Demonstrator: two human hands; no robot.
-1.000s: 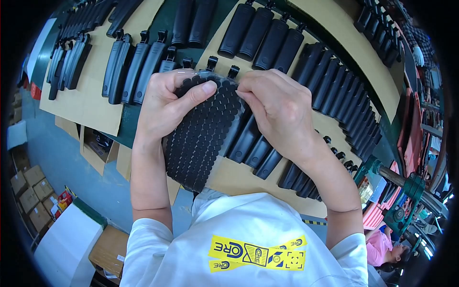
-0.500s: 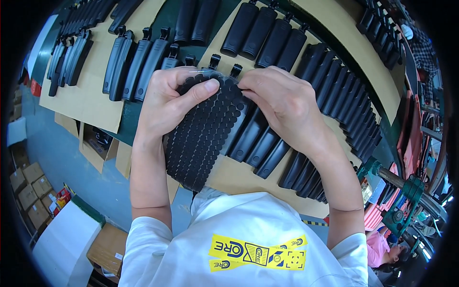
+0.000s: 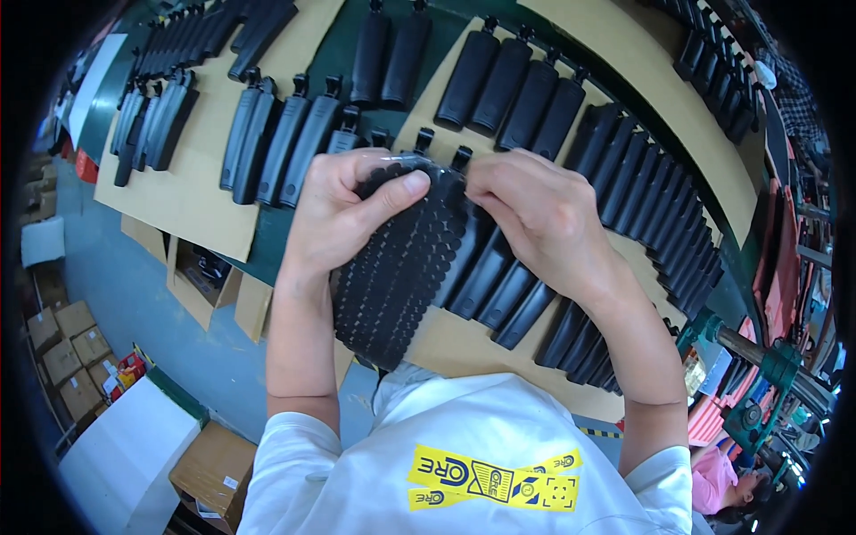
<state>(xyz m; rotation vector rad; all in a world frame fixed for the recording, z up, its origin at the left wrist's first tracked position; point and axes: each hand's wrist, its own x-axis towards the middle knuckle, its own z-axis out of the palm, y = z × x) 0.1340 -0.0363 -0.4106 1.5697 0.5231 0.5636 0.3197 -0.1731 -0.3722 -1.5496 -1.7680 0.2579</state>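
A clear backing sheet covered in rows of black round pads (image 3: 392, 281) hangs in front of my chest. My left hand (image 3: 343, 209) grips its top edge, thumb lying over the front of the pads and fingers behind. At the sheet's upper right corner, my right hand (image 3: 544, 218) is closed in a pinch. Its fingertips touch or nearly touch the edge there, and whatever they hold is hidden. Just beyond and beneath the hands lie long black curved plastic pieces (image 3: 468, 85), some with a clip at one end.
Brown cardboard sheets (image 3: 201, 209) cover parts of a green table, with more black plastic pieces (image 3: 655, 178) in rows at the right. An open carton (image 3: 201, 276) stands below the table's left side. A green metal clamp fitting (image 3: 762, 357) is at right, near a person in pink (image 3: 718, 477).
The whole view has shifted, so hands and table sit farther right and lower. The pad sheet's lower part looks more bent. Both hands keep nearly the same grip.
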